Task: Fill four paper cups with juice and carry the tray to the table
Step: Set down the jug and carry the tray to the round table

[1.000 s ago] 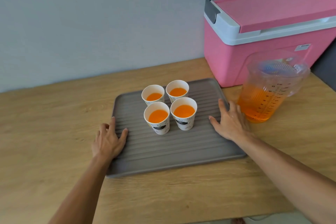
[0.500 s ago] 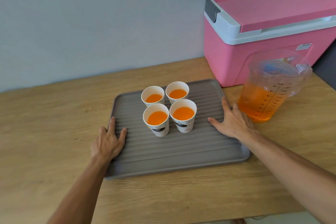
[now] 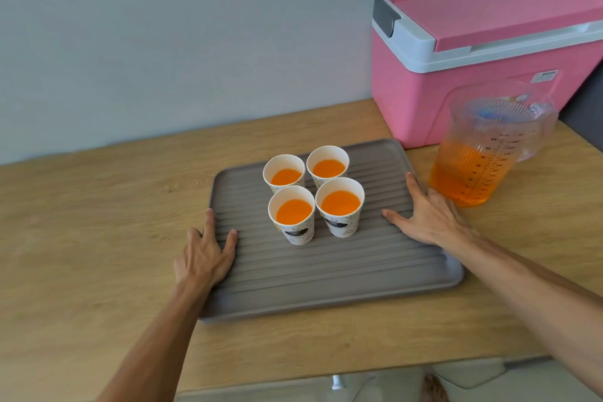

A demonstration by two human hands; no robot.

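Observation:
A grey ribbed tray lies flat on the wooden table. Several white paper cups stand close together in its far half, two in front and two behind, all holding orange juice. My left hand grips the tray's left rim, thumb on the ribbed surface and fingers over the edge. At the right rim my right hand holds on the same way, with its thumb pointing in toward the cups.
A clear measuring jug, part full of orange juice, stands just right of the tray, close to my right hand. A pink cooler box with a closed lid sits behind it against the wall. The table's front edge is near me.
My right hand has shifted slightly along the tray's right rim and settled there. The left hand, tray and cups have stayed in place.

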